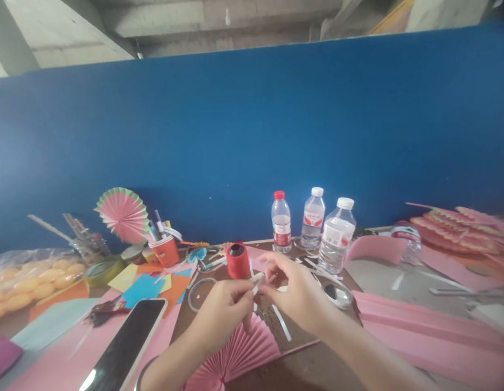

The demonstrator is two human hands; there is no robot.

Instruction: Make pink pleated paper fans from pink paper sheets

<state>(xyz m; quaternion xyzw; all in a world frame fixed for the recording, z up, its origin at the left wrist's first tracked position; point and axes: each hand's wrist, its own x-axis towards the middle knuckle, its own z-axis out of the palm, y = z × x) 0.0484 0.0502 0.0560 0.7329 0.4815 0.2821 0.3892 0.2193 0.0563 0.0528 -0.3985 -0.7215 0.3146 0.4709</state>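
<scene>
Fingers (244,296) of both hands (225,307) (298,293) hold a white piece (257,278).

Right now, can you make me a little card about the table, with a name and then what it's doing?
left hand: fingers pinch a small white piece
right hand: fingers right beside it; can't tell if they grip
pink fan: spread open, below the hands
red spool: standing behind the hands
red-capped bottle: upright, left of two white-capped bottles
orange cup: holds pens
phone: dark screen, on the left
</scene>
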